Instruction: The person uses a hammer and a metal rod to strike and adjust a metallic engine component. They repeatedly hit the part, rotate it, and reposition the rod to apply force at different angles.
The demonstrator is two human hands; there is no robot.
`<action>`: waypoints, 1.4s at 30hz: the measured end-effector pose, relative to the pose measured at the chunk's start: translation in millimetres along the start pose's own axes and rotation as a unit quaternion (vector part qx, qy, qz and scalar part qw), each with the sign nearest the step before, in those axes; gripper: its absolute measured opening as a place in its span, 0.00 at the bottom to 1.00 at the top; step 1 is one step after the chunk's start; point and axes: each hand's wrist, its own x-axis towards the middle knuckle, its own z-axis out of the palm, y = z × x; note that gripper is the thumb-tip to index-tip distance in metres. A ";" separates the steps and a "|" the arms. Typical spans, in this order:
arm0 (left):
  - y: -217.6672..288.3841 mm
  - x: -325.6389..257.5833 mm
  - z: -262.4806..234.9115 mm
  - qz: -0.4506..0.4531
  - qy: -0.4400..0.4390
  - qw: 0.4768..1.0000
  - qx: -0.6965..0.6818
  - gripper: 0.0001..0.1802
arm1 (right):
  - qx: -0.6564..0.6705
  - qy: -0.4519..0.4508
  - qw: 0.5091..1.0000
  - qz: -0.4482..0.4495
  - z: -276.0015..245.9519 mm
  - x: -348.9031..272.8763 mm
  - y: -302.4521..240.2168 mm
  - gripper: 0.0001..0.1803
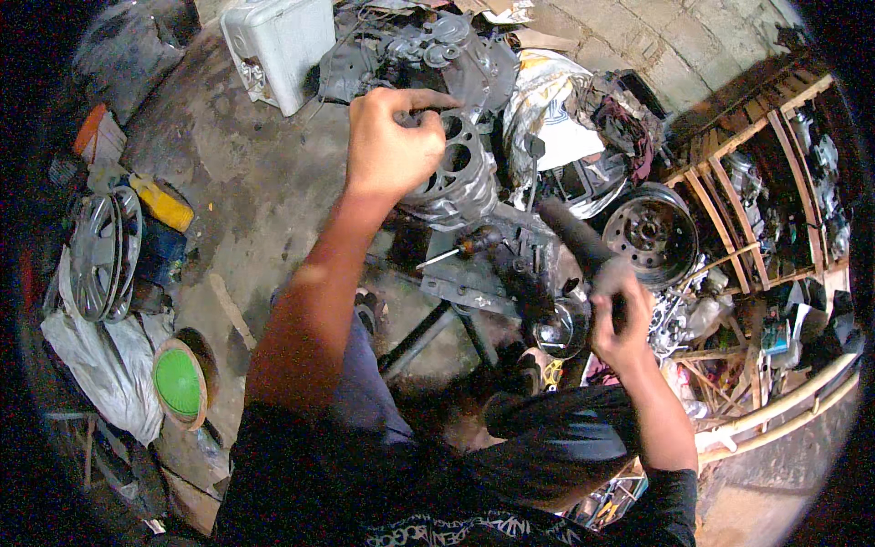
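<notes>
In front of me an engine block [460, 178] with round bores sits on a dark metal stand. My left hand [394, 141] is over its upper left side. Its index finger reaches out to the right, apart from the thumb; the other fingers are hidden. My right hand [624, 314], slightly blurred, is closed around one end of a thick dark grey cylindrical bar [583, 237], which slants up and left toward the block. Between my arms, a screwdriver [469, 243] with a dark handle lies on the metal below the block.
A white plastic container [283, 50] and dirty engine parts [447, 46] are at the back. Right of the bar lies a steel wheel rim [652, 232], beside a wooden rack [747, 196] of parts. Wheel covers [105, 255] and a green round filter-like piece [180, 383] are at left.
</notes>
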 end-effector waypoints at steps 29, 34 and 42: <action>4.7 -3.6 1.4 0.021 0.085 0.996 0.022 0.15 | 0.046 0.095 0.989 -0.102 9.0 21.8 -6.0 0.24; 5.5 -3.6 -3.1 -0.040 0.056 0.997 0.028 0.16 | -0.136 -0.161 0.965 0.154 7.2 34.7 -4.5 0.19; 4.0 2.9 -14.7 -0.142 0.036 0.978 -0.151 0.21 | -0.053 0.005 0.986 0.155 -5.1 28.2 -1.8 0.16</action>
